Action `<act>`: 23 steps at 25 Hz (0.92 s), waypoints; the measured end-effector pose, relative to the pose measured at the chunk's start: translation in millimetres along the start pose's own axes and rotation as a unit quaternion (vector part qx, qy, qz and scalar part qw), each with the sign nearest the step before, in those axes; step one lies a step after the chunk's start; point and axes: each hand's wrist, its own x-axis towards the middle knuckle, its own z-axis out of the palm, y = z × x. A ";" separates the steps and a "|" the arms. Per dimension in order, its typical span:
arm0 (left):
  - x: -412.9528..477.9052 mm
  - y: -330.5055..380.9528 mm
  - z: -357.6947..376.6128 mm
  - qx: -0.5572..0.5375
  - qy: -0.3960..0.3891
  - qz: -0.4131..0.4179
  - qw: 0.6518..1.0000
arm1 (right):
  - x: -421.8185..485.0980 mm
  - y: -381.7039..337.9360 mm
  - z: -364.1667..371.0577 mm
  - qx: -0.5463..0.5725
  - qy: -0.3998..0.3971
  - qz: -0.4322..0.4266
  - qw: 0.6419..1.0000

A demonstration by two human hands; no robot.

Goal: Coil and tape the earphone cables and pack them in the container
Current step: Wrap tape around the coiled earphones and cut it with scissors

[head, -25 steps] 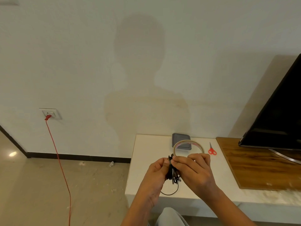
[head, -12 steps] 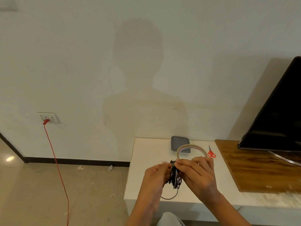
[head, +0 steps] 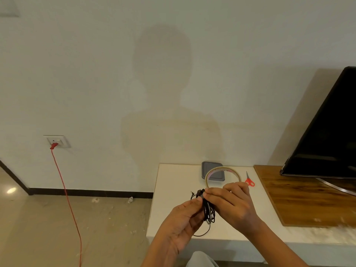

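Note:
A bundle of coiled black earphone cable (head: 208, 212) hangs above the white table (head: 173, 189), one loop drooping below it. My left hand (head: 183, 220) pinches the coil from the left. My right hand (head: 229, 203) pinches its top from the right and also holds a roll of clear tape (head: 221, 173) that stands up behind my fingers. The grey container (head: 207, 170) with its lid on sits at the table's back edge, partly seen through the tape roll.
Red-handled scissors (head: 249, 181) lie right of the container. A wooden board (head: 300, 199) and a black TV screen (head: 327, 132) fill the right side. A red cord (head: 65, 189) runs from a wall socket down to the floor on the left.
Both hands stay together on the coil with the tape roll. The view has tilted slightly, so everything sits lower in the frame.

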 end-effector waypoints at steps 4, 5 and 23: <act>3.1 -0.7 0.0 0.007 -0.017 0.050 0.999 | 0.3 -0.4 -1.2 0.002 0.004 0.007 1.000; 3.7 -1.3 0.6 0.020 -0.024 0.071 0.997 | 1.6 -0.5 -1.7 0.005 0.009 0.011 1.000; 9.0 -3.9 0.0 0.109 0.034 0.063 0.991 | -9.6 3.5 5.9 -0.003 -0.061 -0.042 0.997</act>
